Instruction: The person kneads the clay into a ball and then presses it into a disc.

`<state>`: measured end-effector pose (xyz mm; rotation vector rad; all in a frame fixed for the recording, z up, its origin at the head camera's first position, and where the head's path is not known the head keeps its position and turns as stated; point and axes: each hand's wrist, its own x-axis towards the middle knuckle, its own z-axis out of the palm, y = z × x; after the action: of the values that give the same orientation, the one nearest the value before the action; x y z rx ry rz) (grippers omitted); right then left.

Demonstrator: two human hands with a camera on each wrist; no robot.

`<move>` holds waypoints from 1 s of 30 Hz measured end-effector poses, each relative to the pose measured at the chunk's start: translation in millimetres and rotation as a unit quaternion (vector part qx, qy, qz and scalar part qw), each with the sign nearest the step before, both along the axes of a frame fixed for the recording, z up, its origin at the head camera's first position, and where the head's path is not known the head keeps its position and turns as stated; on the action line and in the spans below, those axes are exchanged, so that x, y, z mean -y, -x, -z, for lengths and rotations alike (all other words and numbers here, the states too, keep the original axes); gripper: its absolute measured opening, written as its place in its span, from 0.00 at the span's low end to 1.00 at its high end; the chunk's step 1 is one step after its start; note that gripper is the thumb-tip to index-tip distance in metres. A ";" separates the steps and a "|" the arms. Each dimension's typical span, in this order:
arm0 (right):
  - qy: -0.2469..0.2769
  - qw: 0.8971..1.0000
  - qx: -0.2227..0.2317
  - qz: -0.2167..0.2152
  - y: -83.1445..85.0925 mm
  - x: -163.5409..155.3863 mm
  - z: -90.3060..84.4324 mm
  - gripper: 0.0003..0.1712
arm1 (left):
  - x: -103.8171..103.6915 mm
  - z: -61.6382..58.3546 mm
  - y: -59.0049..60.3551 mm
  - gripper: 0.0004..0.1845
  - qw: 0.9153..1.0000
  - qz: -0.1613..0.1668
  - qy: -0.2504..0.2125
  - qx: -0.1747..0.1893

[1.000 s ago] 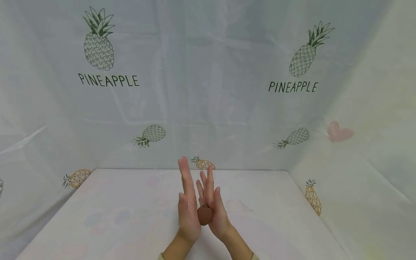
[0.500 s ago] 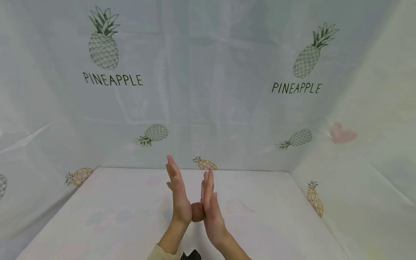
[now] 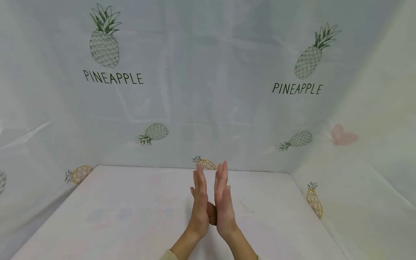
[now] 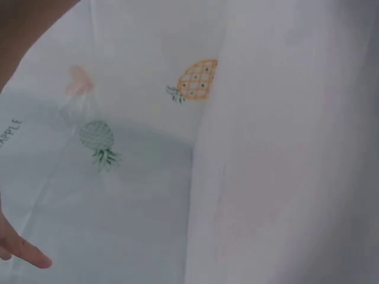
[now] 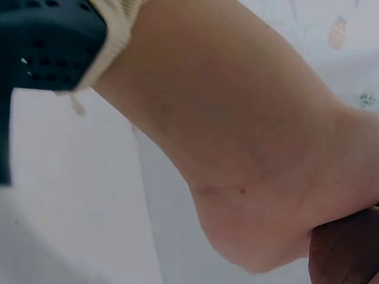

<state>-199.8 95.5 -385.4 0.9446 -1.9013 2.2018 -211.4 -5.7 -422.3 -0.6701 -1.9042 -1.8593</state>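
In the head view a small brown lump (image 3: 212,213), like clay or dough, sits between the two palms above the table. My left hand (image 3: 199,207) stands upright with straight fingers, its palm against the lump's left side. Facing it, my right hand (image 3: 225,206) is also straight-fingered and touches the lump from the right. The palms hide much of the lump. Part of the brown lump (image 5: 344,248) shows in the right wrist view beside the heel of a hand. At the lower left of the left wrist view a fingertip (image 4: 37,257) appears; the lump does not.
Under the hands lies a white table (image 3: 130,224) with faint coloured prints. A pale curtain (image 3: 208,90) with pineapple prints hangs behind it and along both sides. A dark perforated device (image 5: 53,47) sits by a cream cuff in the right wrist view.
The hands slide against each other with the lump between them. Since half a second ago both have shifted right, the left hand has become more upright, and less of the lump shows.
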 end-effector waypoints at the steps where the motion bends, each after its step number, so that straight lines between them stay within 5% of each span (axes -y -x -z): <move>1: 0.003 1.000 0.000 0.005 0.9 -1.1 -1.0 0.34 | -0.4 0.1 -1.9 0.31 1.000 0.029 -0.008 0.006; 5: 0.017 1.000 -0.001 0.024 3.9 -5.1 -4.7 0.35 | -2.0 -2.3 -11.2 0.30 0.989 0.135 -0.047 0.036; 8: 0.025 0.999 -0.003 0.045 7.7 -9.0 -5.4 0.35 | -5.6 -6.5 -18.9 0.30 0.983 0.169 -0.055 0.040; 13: 0.058 0.995 -0.006 0.079 16.7 -17.5 -3.2 0.36 | -14.3 -12.9 -32.0 0.31 0.983 0.175 -0.054 0.004; 19: 0.028 0.999 -0.007 0.035 22.2 -18.9 1.7 0.37 | -15.7 -22.5 -39.1 0.33 0.980 0.179 -0.072 -0.042; 26: -0.013 1.000 0.013 -0.020 21.8 -8.9 12.3 0.34 | -8.4 -29.4 -33.7 0.33 0.984 0.138 -0.082 -0.078; 30: -0.012 0.999 0.013 -0.048 19.8 -4.3 16.7 0.35 | -5.1 -28.4 -26.3 0.32 0.989 0.116 -0.079 -0.056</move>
<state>-219.6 99.8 -402.0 1.0375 -1.9367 2.2592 -185.2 -0.5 -393.9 -0.9561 -1.6470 -2.0392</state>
